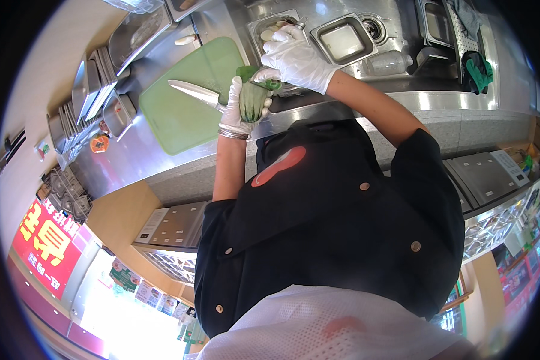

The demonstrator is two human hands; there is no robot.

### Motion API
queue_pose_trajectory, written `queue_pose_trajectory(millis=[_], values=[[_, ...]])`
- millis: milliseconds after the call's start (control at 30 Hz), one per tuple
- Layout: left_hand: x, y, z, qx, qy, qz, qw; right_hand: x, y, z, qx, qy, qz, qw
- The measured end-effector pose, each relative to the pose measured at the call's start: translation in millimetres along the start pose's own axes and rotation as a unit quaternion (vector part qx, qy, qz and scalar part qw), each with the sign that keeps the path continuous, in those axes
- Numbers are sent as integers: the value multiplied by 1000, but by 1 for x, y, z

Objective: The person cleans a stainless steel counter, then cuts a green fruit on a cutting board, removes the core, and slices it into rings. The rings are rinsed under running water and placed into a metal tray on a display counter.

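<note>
My left hand (240, 101), in a white glove with metal bangles at the wrist, is closed around a pale green leafy vegetable (253, 102) over the near sink edge. My right hand (292, 56), gloved too, reaches over it; the fingers near its leaves seem to touch them, while others lie over a steel pan (254, 33) with pale cut pieces. Whether they grip anything there is hidden. A knife (195, 92) lies on the green cutting board (184, 121), its handle end hidden by my left hand.
Right of the pan, another steel pan (344, 40) sits in the sink beside the drain (372, 28) and a clear bottle (389, 63). A green and black cloth (477, 72) lies at the sink's right. Steel trays (101, 85) and an orange cut piece (99, 143) are left of the board.
</note>
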State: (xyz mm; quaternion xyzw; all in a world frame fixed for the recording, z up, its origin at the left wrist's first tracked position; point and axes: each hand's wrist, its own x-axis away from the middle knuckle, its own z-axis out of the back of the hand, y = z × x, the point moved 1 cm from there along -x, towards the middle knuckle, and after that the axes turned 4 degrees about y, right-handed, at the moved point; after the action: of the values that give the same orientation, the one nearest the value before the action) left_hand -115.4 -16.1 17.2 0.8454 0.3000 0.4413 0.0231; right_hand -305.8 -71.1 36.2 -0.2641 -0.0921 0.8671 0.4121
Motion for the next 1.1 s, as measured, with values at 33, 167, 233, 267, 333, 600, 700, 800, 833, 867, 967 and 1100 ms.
queue_pose_trajectory(millis=[33,167,233,267,333,600,700,800,833,867,967,1100], values=[[0,0,0,5,0,1,1000,-2,3,-1,14,-3,-17,1000],[5,3,2,-2,-5,3,1000,-3,23,-3,37,26,-70,997],[7,1,-2,-42,58,-22,997,1,30,-2,33,29,-99,994],[6,1,-3,-35,52,-23,998,7,36,-9,27,71,-80,994],[6,2,-4,-20,40,-26,999,6,26,1,5,36,-79,996],[0,-2,-3,39,-3,-11,999,1,1,-1,-18,38,-6,999],[1,2,-1,47,-38,11,998,-4,8,-5,9,31,-11,999],[4,3,5,45,-88,32,995,-9,29,-12,74,54,-44,995],[4,2,7,42,-62,17,997,-6,33,-14,63,77,-54,994],[2,2,9,39,-36,3,999,-3,38,-15,53,100,-64,991],[0,1,10,38,6,-19,999,0,32,-7,18,69,-81,994],[-3,2,15,126,-47,50,990,1,14,-2,-7,19,-48,999]])
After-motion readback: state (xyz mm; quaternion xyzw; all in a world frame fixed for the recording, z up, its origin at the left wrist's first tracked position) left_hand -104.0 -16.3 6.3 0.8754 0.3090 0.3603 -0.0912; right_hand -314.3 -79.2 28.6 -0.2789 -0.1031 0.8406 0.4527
